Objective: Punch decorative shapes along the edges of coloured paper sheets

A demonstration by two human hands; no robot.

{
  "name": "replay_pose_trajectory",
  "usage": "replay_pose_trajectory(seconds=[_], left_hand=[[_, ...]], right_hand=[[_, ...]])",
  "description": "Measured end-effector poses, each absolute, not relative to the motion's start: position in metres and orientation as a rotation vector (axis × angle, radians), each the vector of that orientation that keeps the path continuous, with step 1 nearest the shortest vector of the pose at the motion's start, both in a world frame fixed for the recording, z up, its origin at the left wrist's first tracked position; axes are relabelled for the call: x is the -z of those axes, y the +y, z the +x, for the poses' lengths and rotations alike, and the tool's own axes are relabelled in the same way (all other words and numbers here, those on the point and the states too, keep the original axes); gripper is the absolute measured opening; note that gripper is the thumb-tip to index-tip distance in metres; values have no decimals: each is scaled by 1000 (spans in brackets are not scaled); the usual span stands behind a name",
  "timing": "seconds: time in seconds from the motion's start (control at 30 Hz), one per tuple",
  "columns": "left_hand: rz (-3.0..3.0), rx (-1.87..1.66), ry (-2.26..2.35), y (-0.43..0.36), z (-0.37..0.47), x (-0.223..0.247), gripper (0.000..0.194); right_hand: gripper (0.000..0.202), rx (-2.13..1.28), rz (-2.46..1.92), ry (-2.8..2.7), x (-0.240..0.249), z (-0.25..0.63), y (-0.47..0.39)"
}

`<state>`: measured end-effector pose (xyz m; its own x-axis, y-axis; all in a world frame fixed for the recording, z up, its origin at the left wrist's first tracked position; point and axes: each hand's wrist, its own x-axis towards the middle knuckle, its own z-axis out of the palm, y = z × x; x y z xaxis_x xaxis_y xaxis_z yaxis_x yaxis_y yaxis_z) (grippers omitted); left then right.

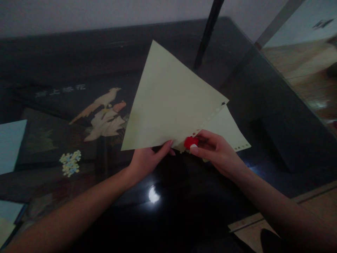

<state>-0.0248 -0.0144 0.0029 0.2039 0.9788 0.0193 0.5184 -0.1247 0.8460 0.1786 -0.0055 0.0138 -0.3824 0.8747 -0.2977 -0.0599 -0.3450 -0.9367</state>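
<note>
Nearest, at lower left: a pale blue sheet (10, 211) lying at the frame's edge, with another blue sheet (10, 147) resting a little beyond. A bright reflection (153, 194) is showing on the glossy dark table (195, 200). Left of the hands, a small heap of cut-outs (70, 163) in yellow and blue is sitting on the tabletop.

2 bare hands are working mid-frame. Left hand (146, 158) is gripping the near edge of a pale sheet (173, 95), thumb above, fingers beneath. Right hand (217, 149) is closing around a red punch (191, 142), thumb against its white part; the punch is sitting at the sheet's near right corner. A lower sheet (228, 124) is jutting out underneath, carrying shaped holes along its near edge; the light being dim, I can't tell if it is separate or a folded part.

Progress, as I am judging it: the pale sheet's right edge is bearing a row of holes from its far corner down to the punch, so that side is looking nearly done. Its 2 far-left sides are showing plain; any punching there is remaining.

Farther: a bird inlay (107, 98), then a dark pole (209, 33) standing before the wall (105, 17).
</note>
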Motion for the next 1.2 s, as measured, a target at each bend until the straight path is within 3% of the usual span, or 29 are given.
replay_pose_trajectory(seconds=[1.2], left_hand=[[1826,-880,1375,-15,-25,2,31]], right_hand=[[22,-1793,-1191,-1189,-13,179,-7]])
